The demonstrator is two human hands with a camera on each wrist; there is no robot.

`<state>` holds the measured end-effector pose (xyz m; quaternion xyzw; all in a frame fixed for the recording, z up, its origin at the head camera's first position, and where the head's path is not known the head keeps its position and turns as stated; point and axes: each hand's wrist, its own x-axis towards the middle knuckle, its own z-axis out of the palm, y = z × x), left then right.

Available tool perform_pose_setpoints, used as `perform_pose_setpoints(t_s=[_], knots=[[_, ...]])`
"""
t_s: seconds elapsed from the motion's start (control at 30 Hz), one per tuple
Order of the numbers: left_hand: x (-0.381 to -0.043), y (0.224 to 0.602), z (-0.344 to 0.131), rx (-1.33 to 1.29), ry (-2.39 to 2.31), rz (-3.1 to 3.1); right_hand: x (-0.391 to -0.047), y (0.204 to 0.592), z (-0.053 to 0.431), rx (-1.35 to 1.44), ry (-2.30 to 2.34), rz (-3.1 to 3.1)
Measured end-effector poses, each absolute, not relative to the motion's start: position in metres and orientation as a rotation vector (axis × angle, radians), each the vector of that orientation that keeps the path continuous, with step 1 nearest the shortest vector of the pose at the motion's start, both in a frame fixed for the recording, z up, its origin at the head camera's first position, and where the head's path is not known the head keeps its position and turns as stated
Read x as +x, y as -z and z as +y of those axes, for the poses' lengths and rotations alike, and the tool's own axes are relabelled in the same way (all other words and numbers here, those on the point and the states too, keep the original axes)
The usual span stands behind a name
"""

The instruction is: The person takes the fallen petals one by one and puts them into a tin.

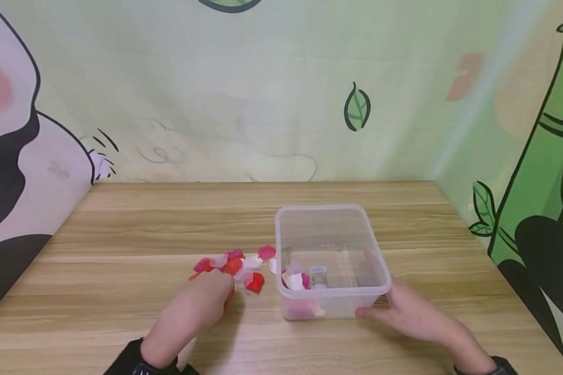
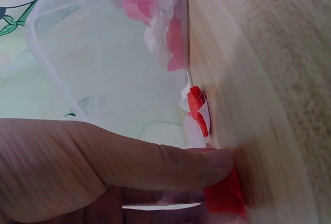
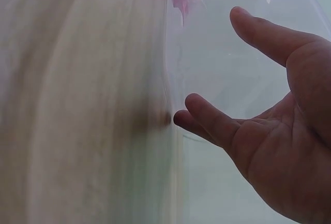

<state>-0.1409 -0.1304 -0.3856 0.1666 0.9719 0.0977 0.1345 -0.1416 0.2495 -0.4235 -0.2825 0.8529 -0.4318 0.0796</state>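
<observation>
A box (image 1: 333, 292) holding some petals (image 1: 294, 282) stood between loose petals (image 1: 233, 266) and the table's (image 1: 169, 219) right edge. The left hand (image 1: 199, 298) pinched a red petal (image 2: 225, 195); the right hand (image 1: 414, 312) spread wide by the box's near-right corner.

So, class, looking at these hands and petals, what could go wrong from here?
The loose petals overlap, so the left hand might scatter some or pick up several at once. A white petal lies right beside the box and could be overlooked. The right hand is at the box's side with fingers spread, so the box might slide if bumped.
</observation>
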Motion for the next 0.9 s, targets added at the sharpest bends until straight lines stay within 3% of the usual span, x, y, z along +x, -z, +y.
perform_pose_setpoints(t_s=[0.23, 0.9], knots=[[-0.141, 0.379, -0.131, 0.455, -0.33, 2.831, -0.141, 0.422, 0.247, -0.867, 1.304, 2.525], [-0.148, 0.346, -0.128, 0.782, -0.706, 3.064, -0.14, 0.42, 0.246, -0.867, 1.328, 2.489]])
